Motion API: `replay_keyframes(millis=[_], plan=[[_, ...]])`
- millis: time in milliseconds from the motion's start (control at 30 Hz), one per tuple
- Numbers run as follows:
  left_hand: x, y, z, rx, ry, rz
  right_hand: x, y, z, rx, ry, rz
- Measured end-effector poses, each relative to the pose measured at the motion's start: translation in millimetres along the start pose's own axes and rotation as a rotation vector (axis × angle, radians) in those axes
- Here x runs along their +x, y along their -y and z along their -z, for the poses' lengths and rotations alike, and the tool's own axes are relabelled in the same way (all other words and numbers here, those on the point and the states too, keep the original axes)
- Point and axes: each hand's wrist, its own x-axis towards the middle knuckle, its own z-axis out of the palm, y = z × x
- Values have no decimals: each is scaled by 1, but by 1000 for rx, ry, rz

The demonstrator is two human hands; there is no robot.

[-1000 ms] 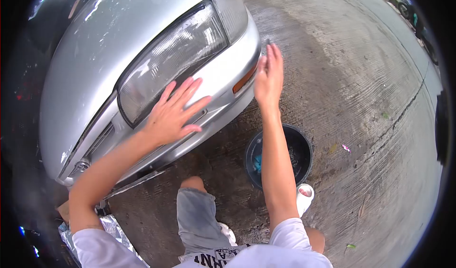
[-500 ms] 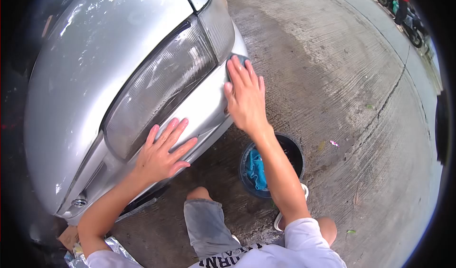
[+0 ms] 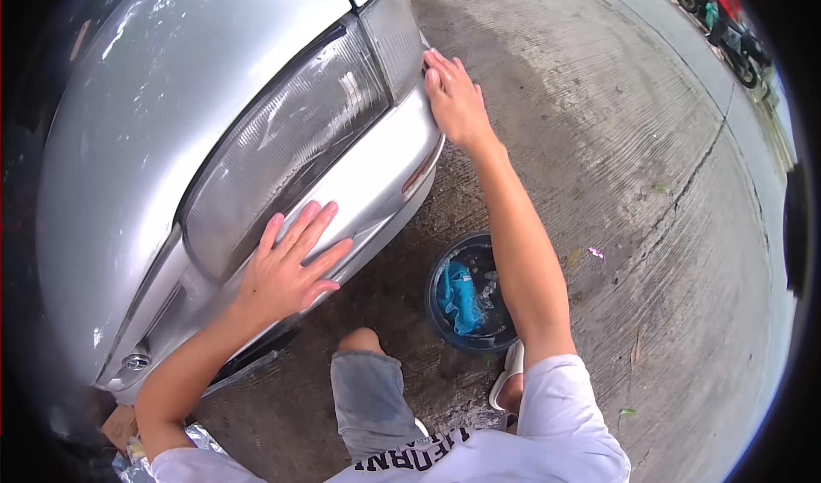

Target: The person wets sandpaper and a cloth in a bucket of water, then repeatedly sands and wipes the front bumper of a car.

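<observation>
My left hand (image 3: pixel 286 265) lies flat on the silver car bumper (image 3: pixel 363 175), fingers spread, just below the headlight (image 3: pixel 286 145). At the bumper's far corner, my right hand (image 3: pixel 459 98) presses against the side with its fingers close together and curved over the edge. A dark grey pad shows under these fingers in the earlier view; now they hide nearly all of it. The clear corner lamp (image 3: pixel 392 42) is right beside the right hand's fingertips. A small orange marker lamp (image 3: pixel 417 173) shows in the bumper below that hand.
A dark bucket (image 3: pixel 438 316) with water and a blue cloth (image 3: pixel 462 299) stands on the wet concrete (image 3: pixel 599 166) by my foot. Cardboard (image 3: pixel 121 427) and silver foil lie at the lower left. Motorcycles (image 3: pixel 740 51) are parked at the far upper right.
My right hand has slid up and outward along the bumper, round its corner, uncovering the orange marker lamp. The left hand stays nearly in place. More of the bucket shows.
</observation>
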Motion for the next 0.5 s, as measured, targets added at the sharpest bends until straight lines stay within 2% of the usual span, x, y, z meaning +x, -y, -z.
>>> replay_keyframes(millis=[67, 133, 200, 267, 367, 400, 467, 500], plan=[[-3, 1, -2, -11, -2, -6, -8, 6, -13, -34, -68, 24], [1, 2, -2, -30, -24, -8, -71, 27, -20, -134, -138, 135], [-1, 1, -1, -46, -32, -7, -142, 57, -26, -173, -4, 269], [-2, 1, -3, -44, -46, -4, -136, 51, -29, -217, -37, 316], [-4, 4, -6, -29, -81, -1, -76, 33, -24, -136, -208, 125], [-5, 3, -6, -22, -105, -11, -75, 35, -33, -167, -245, 120], [-9, 6, -11, -28, -151, -14, -119, 62, -58, -131, -272, 193], [-16, 8, -20, -80, -195, -11, -154, 80, -70, -54, -167, 277]])
